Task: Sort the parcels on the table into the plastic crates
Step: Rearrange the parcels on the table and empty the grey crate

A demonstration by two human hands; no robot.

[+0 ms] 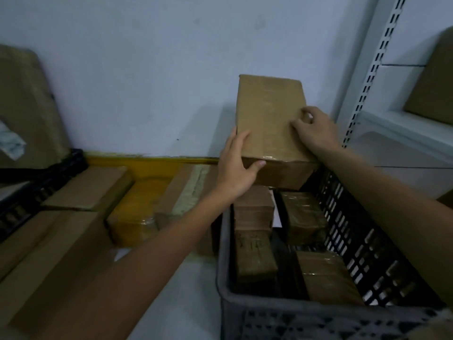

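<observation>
A brown cardboard parcel sealed with clear tape sits tilted over the far end of a dark slatted plastic crate. My left hand grips its near left corner, thumb on the front face. My right hand rests on its top right side with fingers curled at the edge. Several taped brown parcels lie inside the crate below.
More cardboard parcels and a yellow-taped one lie on the table at left. Another dark crate stands at far left. White slotted shelving with a box rises at right. A pale wall is behind.
</observation>
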